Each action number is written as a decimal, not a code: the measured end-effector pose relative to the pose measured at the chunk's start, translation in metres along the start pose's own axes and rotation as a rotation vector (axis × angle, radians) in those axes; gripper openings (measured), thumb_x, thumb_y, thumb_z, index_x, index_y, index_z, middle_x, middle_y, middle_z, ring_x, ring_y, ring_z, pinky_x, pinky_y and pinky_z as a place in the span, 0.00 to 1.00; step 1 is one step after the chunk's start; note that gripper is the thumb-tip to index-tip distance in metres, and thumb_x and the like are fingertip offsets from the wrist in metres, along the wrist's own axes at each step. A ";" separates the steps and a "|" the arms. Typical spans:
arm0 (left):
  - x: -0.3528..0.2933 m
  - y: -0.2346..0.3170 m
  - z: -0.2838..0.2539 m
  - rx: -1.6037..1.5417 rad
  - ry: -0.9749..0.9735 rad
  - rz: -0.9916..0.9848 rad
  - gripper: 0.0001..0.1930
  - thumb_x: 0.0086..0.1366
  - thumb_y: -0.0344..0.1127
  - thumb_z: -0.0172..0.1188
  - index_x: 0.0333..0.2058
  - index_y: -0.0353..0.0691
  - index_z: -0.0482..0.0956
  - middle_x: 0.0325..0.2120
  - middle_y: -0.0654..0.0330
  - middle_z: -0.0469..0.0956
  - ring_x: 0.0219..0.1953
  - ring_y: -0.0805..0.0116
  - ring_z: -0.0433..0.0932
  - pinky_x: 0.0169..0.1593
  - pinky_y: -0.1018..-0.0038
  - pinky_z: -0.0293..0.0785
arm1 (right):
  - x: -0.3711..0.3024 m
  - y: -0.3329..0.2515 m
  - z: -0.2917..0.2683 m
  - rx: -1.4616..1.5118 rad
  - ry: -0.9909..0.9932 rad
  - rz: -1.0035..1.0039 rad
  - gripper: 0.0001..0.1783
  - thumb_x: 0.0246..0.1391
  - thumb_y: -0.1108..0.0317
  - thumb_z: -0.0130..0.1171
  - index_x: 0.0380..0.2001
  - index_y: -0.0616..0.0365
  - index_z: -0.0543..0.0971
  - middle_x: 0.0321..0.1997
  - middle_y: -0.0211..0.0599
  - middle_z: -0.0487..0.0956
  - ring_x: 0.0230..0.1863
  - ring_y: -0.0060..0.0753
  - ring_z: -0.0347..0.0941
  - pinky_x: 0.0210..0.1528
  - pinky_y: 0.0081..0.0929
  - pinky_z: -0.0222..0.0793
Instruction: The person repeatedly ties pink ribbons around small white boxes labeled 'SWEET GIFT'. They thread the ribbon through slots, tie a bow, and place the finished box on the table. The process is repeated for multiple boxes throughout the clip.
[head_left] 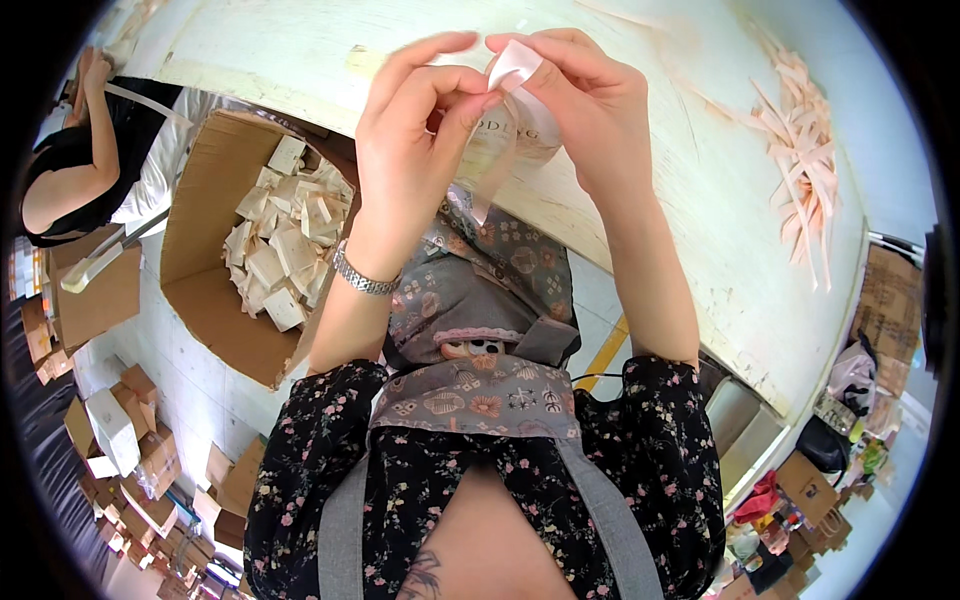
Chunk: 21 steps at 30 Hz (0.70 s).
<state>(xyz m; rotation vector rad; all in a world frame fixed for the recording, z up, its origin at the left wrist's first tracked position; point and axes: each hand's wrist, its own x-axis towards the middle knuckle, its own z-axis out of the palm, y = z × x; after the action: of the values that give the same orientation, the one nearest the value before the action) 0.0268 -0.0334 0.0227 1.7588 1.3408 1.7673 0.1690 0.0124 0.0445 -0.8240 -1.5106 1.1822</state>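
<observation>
A pale pink satin ribbon (514,66) is folded into a loop between my hands, above the near edge of the table. My left hand (405,130) pinches one side of it between thumb and forefinger, with the other fingers curled. On the other side, my right hand (605,110) grips the loop with thumb and fingers. A ribbon tail hangs down below my fingertips. Just behind the tail is a small pale packet or box (538,138) with dark print, largely covered by my hands; I cannot tell whether the ribbon is attached to it.
The white worktable (720,240) spreads ahead and to the right, with a heap of cut pink ribbons (800,150) at its right. At left stands an open carton (205,200) full of small cream boxes (285,245). Another person (90,150) works at far left. Cartons crowd the floor.
</observation>
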 end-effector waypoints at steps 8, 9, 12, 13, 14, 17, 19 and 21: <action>-0.002 -0.008 0.010 -0.301 0.055 -0.158 0.09 0.57 0.21 0.63 0.35 0.33 0.73 0.32 0.60 0.79 0.26 0.84 0.73 0.25 0.88 0.67 | -0.009 0.005 -0.029 -0.477 0.184 -0.354 0.09 0.45 0.70 0.64 0.33 0.55 0.82 0.36 0.35 0.77 0.36 0.29 0.73 0.35 0.21 0.68; -0.001 -0.007 0.010 -0.332 0.058 -0.205 0.10 0.57 0.21 0.63 0.37 0.33 0.72 0.33 0.59 0.79 0.27 0.83 0.74 0.25 0.89 0.68 | -0.024 0.002 -0.027 -0.710 0.338 -0.524 0.09 0.40 0.71 0.66 0.29 0.54 0.79 0.37 0.37 0.76 0.39 0.36 0.72 0.37 0.26 0.68; 0.008 -0.001 0.017 -0.475 0.047 -0.251 0.13 0.57 0.21 0.63 0.39 0.34 0.69 0.32 0.59 0.79 0.26 0.84 0.74 0.23 0.89 0.65 | -0.037 0.012 -0.002 -1.036 0.373 -0.609 0.10 0.39 0.69 0.66 0.28 0.54 0.77 0.38 0.37 0.76 0.41 0.38 0.73 0.38 0.28 0.69; 0.007 0.002 0.016 -0.454 0.051 -0.266 0.12 0.57 0.21 0.63 0.38 0.34 0.70 0.31 0.61 0.79 0.24 0.85 0.72 0.22 0.89 0.64 | -0.038 0.020 0.001 -1.092 0.383 -0.627 0.10 0.39 0.68 0.66 0.27 0.53 0.76 0.39 0.36 0.77 0.41 0.38 0.73 0.39 0.28 0.70; 0.004 0.006 0.013 -0.434 0.055 -0.281 0.12 0.57 0.21 0.62 0.38 0.35 0.70 0.29 0.63 0.79 0.21 0.87 0.69 0.21 0.89 0.62 | -0.039 0.019 -0.004 -1.060 0.350 -0.651 0.10 0.40 0.67 0.65 0.28 0.53 0.77 0.37 0.35 0.77 0.38 0.37 0.74 0.37 0.28 0.69; 0.003 0.008 0.007 -0.269 0.016 -0.235 0.11 0.57 0.21 0.62 0.37 0.37 0.72 0.27 0.66 0.79 0.19 0.89 0.66 0.21 0.89 0.60 | -0.031 -0.001 -0.015 -0.920 0.187 -0.519 0.10 0.41 0.67 0.63 0.29 0.54 0.78 0.29 0.33 0.79 0.30 0.35 0.75 0.33 0.27 0.70; 0.002 0.005 0.004 -0.222 -0.043 -0.151 0.11 0.57 0.21 0.62 0.37 0.38 0.72 0.27 0.68 0.79 0.19 0.89 0.66 0.21 0.89 0.60 | -0.018 -0.033 -0.017 -0.790 0.040 -0.135 0.11 0.41 0.67 0.62 0.31 0.56 0.78 0.23 0.33 0.79 0.25 0.34 0.75 0.31 0.27 0.70; -0.002 -0.006 0.005 -0.257 -0.111 -0.040 0.12 0.56 0.21 0.62 0.37 0.40 0.72 0.28 0.69 0.79 0.18 0.88 0.65 0.21 0.88 0.60 | 0.010 -0.035 -0.023 -0.809 -0.149 0.028 0.07 0.45 0.66 0.62 0.29 0.55 0.80 0.25 0.33 0.80 0.25 0.31 0.76 0.28 0.25 0.70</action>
<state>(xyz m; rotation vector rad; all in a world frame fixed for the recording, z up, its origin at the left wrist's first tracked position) 0.0297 -0.0297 0.0159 1.6510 1.0455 1.7068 0.1907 0.0176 0.0818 -1.2998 -2.1434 0.6298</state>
